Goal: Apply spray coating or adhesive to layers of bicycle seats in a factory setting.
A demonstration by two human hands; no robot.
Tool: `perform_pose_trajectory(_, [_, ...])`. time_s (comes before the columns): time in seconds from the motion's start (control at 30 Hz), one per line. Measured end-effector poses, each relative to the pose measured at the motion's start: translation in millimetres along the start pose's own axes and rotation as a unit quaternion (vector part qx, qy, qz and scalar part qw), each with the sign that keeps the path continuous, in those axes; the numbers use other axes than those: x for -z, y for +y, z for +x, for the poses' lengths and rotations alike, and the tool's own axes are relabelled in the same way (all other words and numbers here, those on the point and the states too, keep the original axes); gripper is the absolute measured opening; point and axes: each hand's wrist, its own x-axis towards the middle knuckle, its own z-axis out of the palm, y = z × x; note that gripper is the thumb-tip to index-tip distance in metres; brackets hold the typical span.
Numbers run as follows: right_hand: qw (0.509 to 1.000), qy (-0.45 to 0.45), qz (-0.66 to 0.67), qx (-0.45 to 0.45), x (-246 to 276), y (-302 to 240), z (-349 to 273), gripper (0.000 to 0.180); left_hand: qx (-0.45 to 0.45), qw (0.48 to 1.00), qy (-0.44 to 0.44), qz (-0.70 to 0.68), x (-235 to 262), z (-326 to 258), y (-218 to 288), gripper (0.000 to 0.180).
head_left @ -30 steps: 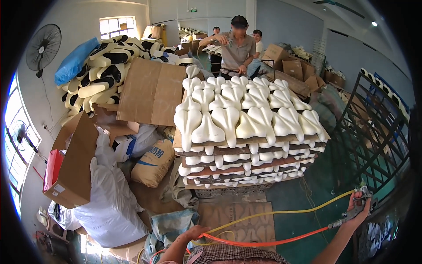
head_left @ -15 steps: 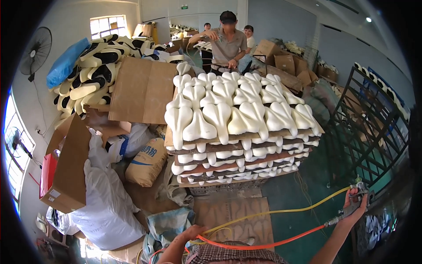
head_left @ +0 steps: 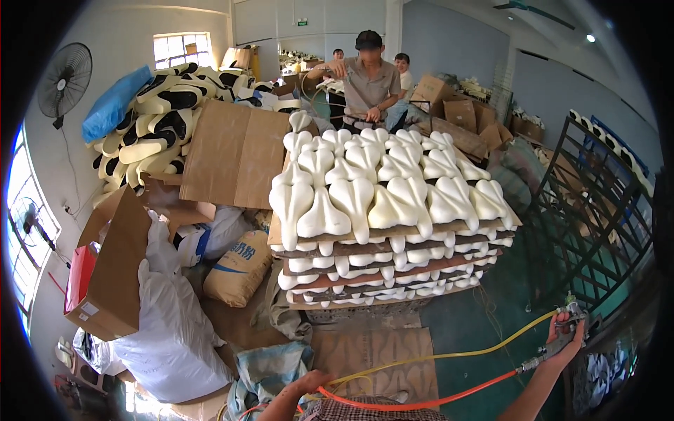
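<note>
At the lower right, my right hand is wrapped round the handle of a metal spray gun. An orange hose and a yellow hose run from the gun across to my left hand, whose fingers are closed round them at the bottom middle. Ahead of me stands a stack of boards bearing white foam bicycle saddle pads, laid in rows on the top board, with more pads between the boards below. Both hands are apart from the stack.
A flattened cardboard sheet lies on the floor before the stack. To the left are a large white bag, an open carton and a paper sack. A black metal rack stands right. Behind the stack works a co-worker.
The view has tilted slightly, so the stack sits lower in it. Both my hands keep their holds. The co-worker's raised hand has come down a little.
</note>
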Motion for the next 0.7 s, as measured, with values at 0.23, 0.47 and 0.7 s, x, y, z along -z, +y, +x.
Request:
perform_pose_trajectory(0.23, [0.999,0.037,0.008,0.007,-6,0,-6,0.035,0.003,1.0,-0.009,0.014,-2,8,-6,0.052])
perform_pose_trajectory(0.47, [1.0,-0.002,0.007,-0.025,-6,3,-1,0.035,0.016,0.996,0.025,0.08,2,5,10,0.054])
perform_pose_trajectory(0.7, [1.0,-0.022,0.011,-0.006,-4,6,2,0.034,-0.023,0.997,0.055,0.052,-2,12,3,0.064])
